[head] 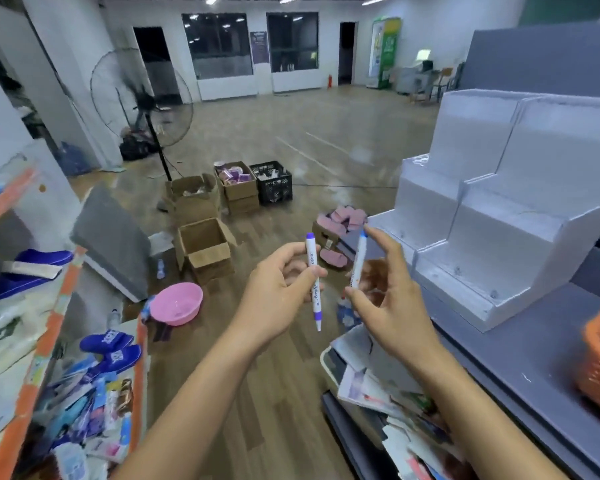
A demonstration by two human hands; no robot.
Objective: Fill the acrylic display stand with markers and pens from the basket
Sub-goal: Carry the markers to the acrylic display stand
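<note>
Left hand (278,289) pinches a purple-capped marker (313,282) near upright; right hand (390,301) pinches a blue-capped marker (358,263) likewise. I judge them held vertical for slotting into the acrylic display stand (499,220) beside the right hand; orange basket (598,370) sits farther right

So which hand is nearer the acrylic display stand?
Right. The right hand, pinching a blue-tipped marker, sits just left of the display stand; the left hand is farther left.

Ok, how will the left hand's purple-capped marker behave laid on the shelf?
The purple-capped marker looks round and smooth, so it would probably roll on the grey shelf. The left hand holds it by fingertips, so likely light and stiff.
</note>
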